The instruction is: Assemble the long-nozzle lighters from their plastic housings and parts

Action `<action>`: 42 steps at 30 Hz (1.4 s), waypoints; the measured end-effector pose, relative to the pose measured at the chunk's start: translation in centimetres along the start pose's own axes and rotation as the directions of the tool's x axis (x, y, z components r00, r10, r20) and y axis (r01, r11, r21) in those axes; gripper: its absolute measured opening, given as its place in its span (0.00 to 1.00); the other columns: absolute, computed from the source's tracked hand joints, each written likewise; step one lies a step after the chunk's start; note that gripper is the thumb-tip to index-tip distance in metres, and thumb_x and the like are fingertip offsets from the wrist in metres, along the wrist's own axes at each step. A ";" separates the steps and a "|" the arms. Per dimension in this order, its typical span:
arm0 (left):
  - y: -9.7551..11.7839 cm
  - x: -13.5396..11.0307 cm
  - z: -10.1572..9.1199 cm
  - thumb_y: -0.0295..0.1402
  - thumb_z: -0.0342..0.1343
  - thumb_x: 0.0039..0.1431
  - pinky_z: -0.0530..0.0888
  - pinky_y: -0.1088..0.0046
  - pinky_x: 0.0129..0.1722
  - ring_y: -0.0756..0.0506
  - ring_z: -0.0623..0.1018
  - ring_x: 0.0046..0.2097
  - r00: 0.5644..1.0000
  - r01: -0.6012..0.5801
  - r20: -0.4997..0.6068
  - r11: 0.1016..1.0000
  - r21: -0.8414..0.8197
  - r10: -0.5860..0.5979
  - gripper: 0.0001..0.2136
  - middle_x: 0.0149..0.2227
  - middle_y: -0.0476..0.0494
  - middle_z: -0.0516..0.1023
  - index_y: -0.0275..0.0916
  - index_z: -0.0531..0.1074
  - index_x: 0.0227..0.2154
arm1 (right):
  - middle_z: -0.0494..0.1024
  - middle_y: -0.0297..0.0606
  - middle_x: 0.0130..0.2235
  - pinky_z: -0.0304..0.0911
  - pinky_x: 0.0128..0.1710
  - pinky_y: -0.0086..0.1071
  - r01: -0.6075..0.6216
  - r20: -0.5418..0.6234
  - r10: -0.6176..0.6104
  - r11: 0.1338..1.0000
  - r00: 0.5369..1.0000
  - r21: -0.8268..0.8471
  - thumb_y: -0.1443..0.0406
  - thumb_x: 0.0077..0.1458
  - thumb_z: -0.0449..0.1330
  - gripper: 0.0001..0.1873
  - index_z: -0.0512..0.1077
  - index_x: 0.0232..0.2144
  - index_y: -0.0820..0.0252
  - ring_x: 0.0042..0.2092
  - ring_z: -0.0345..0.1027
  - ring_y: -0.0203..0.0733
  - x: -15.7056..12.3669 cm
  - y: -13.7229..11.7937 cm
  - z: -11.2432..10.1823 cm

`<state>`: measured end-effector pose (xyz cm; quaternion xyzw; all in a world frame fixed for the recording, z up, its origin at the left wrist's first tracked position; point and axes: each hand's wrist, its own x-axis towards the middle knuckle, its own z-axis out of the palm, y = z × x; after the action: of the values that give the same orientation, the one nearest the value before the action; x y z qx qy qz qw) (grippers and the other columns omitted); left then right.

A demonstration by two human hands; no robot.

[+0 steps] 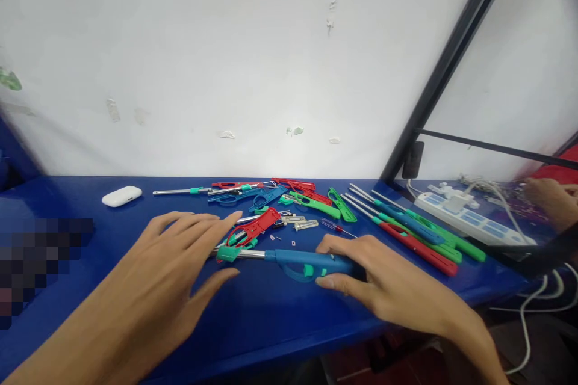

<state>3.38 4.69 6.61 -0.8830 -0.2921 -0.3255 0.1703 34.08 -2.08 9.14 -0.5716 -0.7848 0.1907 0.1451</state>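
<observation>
Blue lighter: between hands, at front part of table. Long axis left-to-right, metal tube toward left hand. Right hand: nearer, gripping handle end. Left hand: wide, thumb and fingers parted; contact indeterminable.

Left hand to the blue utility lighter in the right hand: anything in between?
Yes: a green plastic piece sits near the left hand, in line with the metal tube of the blue utility lighter; whether it's attached is unclear. A red casing half lies mostly beyond the tube.
</observation>
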 end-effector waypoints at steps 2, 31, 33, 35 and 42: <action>-1.0 0.0 -0.7 0.42 0.51 0.76 0.70 0.58 0.48 0.37 0.81 0.44 0.999 -0.045 -0.013 0.999 0.002 0.045 0.14 0.46 0.44 0.85 0.43 0.74 0.54 | 0.83 0.32 0.49 0.63 0.46 0.38 0.008 -0.020 -0.009 1.000 1.000 -0.028 0.49 0.70 0.58 0.15 0.75 0.52 0.45 0.46 0.75 0.48 -0.1 0.0 -0.1; 1.9 0.4 1.0 0.16 0.50 0.71 0.66 0.62 0.48 0.43 0.75 0.44 0.995 -0.095 -0.046 0.971 -0.221 0.087 0.16 0.45 0.45 0.81 0.36 0.70 0.55 | 0.80 0.30 0.27 0.59 0.24 0.27 0.009 0.041 -0.024 0.946 0.999 0.325 0.51 0.67 0.62 0.17 0.84 0.43 0.54 0.25 0.67 0.35 0.9 -1.6 -0.4; 1.8 0.4 0.9 0.13 0.50 0.69 0.66 0.62 0.47 0.43 0.74 0.44 0.994 -0.103 -0.055 0.972 -0.213 0.093 0.18 0.46 0.45 0.81 0.36 0.70 0.56 | 0.79 0.30 0.26 0.56 0.21 0.26 -0.009 0.066 -0.017 0.928 0.998 0.374 0.50 0.67 0.62 0.17 0.84 0.43 0.55 0.22 0.62 0.32 1.1 -1.6 -0.2; 1.8 0.4 0.8 0.12 0.49 0.69 0.66 0.63 0.47 0.44 0.74 0.43 0.996 -0.089 -0.031 0.971 -0.220 0.084 0.18 0.45 0.46 0.81 0.36 0.70 0.55 | 0.79 0.30 0.26 0.57 0.21 0.25 -0.020 0.083 -0.011 0.930 0.996 0.367 0.51 0.67 0.62 0.18 0.84 0.43 0.56 0.22 0.62 0.32 1.3 -1.7 -0.3; 2.5 0.5 0.7 0.15 0.45 0.69 0.67 0.58 0.49 0.43 0.74 0.41 0.995 -0.017 0.093 0.971 -0.239 0.041 0.15 0.39 0.46 0.79 0.39 0.72 0.43 | 0.80 0.33 0.25 0.64 0.27 0.29 0.019 0.030 -0.027 0.968 0.999 0.250 0.51 0.66 0.63 0.17 0.86 0.39 0.54 0.28 0.72 0.40 1.3 -2.2 -0.6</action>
<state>5.61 3.28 6.13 -0.9159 -0.2461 -0.3125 0.0537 32.05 -1.36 10.71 -0.5364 -0.7634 0.2957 0.2052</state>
